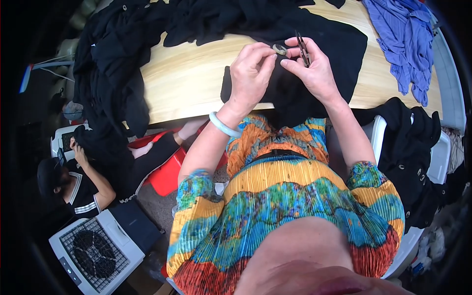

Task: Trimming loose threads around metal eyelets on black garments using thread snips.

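Observation:
Over the near part of the wooden table I raise both hands above a black garment. My left hand is closed, its thumb and forefinger together at the edge of a round, dark mottled button. On the button's other side, the fingers of my right hand come up close to it; whether they touch it I cannot tell. Small dark thread snips are tucked in that right hand, blades pointing away from me. Any thread on the button is too fine to make out.
More black garments cover the table's left and far sides. Blue-purple cloth hangs at the right. Black buttoned clothing lies over a white container beside me. At left sit another person and a fan unit.

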`<control>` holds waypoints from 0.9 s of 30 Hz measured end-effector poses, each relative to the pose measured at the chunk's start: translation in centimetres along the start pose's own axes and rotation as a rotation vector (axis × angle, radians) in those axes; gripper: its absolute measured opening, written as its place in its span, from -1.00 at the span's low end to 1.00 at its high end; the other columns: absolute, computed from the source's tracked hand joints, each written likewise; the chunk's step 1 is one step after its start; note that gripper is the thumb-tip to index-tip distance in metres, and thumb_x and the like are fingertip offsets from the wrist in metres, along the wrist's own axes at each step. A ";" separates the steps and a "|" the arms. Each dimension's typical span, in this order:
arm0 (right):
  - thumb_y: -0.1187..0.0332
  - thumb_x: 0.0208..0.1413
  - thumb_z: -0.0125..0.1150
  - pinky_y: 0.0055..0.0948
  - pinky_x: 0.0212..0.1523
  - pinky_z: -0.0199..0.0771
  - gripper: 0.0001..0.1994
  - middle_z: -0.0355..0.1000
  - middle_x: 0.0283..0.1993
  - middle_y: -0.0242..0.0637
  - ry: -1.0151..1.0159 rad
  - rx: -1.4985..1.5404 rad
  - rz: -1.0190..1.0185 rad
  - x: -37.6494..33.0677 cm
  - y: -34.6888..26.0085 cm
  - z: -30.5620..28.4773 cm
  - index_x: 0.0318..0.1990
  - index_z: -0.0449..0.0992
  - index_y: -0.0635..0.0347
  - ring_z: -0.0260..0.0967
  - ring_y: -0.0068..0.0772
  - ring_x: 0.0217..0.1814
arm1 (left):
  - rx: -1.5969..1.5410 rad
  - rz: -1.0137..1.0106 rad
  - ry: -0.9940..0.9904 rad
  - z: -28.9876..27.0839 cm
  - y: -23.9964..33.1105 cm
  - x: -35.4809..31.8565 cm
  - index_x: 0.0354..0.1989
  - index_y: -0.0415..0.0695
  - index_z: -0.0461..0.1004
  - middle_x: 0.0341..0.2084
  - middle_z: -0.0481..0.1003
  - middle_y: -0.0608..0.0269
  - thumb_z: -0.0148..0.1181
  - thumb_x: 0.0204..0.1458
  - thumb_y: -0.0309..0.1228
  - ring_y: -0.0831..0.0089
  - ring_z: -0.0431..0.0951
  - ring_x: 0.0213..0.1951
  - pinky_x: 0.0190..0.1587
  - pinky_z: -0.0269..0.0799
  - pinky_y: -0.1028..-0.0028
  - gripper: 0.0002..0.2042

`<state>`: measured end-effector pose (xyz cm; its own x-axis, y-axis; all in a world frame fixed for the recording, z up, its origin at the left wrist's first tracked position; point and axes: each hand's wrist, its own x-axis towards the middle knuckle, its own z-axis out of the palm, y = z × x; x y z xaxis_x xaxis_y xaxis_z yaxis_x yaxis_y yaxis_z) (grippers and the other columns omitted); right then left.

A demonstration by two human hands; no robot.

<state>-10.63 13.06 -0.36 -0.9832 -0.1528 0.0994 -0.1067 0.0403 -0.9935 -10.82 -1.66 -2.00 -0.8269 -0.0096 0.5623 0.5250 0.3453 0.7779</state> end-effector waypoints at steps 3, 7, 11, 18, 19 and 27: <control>0.43 -0.11 0.19 -0.75 -0.46 0.17 -0.66 0.30 -0.40 -0.45 -0.002 -0.009 0.010 0.0 0.1 -0.2 -0.15 0.28 0.26 0.08 -0.78 -0.51 | -0.088 -0.227 -0.088 -0.3 0.6 0.2 -0.47 -0.25 0.40 -0.53 0.41 0.26 0.10 -0.11 -0.54 0.57 0.40 -0.59 -0.52 0.33 0.62 -0.95; 0.24 0.02 0.07 -0.61 -0.30 0.27 -0.66 0.30 -0.42 -0.36 0.114 -0.106 -0.069 -0.4 0.1 -0.5 -0.16 0.26 0.31 0.23 -0.62 -0.36 | -0.534 -0.705 -0.185 -1.0 0.9 1.4 -0.43 -0.19 0.37 -0.54 0.36 0.35 0.03 -0.04 -0.45 0.64 0.32 -0.63 -0.53 0.28 0.68 -0.92; 0.27 0.09 -0.05 -0.64 -0.34 0.26 -0.74 0.29 -0.49 -0.39 -0.096 -0.091 0.043 -2.4 -1.4 -0.8 -0.21 0.28 0.31 0.23 -0.65 -0.41 | -0.670 -0.740 -0.182 -1.0 0.6 1.8 -0.43 -0.20 0.37 -0.51 0.36 0.35 0.04 -0.04 -0.44 0.64 0.32 -0.55 -0.50 0.31 0.67 -0.91; 0.26 0.11 -0.07 -0.75 -0.56 0.02 -0.78 0.22 -0.57 -0.51 -0.186 -0.001 0.166 -1.9 -1.4 -1.3 -0.24 0.33 0.23 0.03 -0.78 -0.59 | -0.780 -0.711 -0.233 -0.9 1.3 2.0 -0.41 -0.22 0.37 -0.48 0.37 0.34 0.03 -0.01 -0.45 0.60 0.38 -0.44 -0.35 0.37 0.63 -0.91; 0.26 0.12 -0.10 -0.81 -0.70 -0.14 -0.79 0.20 -0.58 -0.53 -0.192 0.016 0.155 -1.8 -1.1 -1.4 -0.21 0.33 0.20 -0.11 -0.85 -0.69 | -0.780 -0.712 -0.234 -0.9 1.2 2.0 -0.41 -0.22 0.37 -0.48 0.37 0.34 0.03 -0.01 -0.45 0.60 0.38 -0.44 -0.35 0.37 0.63 -0.91; 0.24 0.12 -0.08 -0.83 -0.73 -0.18 -0.80 0.20 -0.60 -0.54 -0.208 0.074 0.247 -1.0 -1.1 -1.7 -0.24 0.33 0.17 -0.13 -0.87 -0.72 | -0.751 -0.666 -0.288 -0.9 0.9 1.7 -0.41 -0.20 0.38 -0.51 0.41 0.35 0.06 -0.04 -0.46 0.61 0.43 -0.44 -0.33 0.33 0.68 -0.92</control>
<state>-9.77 14.86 0.73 -0.9261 -0.3459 -0.1506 0.1494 0.0305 -0.9883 -11.53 -2.21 -0.08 -0.9601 0.2738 -0.0562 -0.1463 -0.3207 0.9358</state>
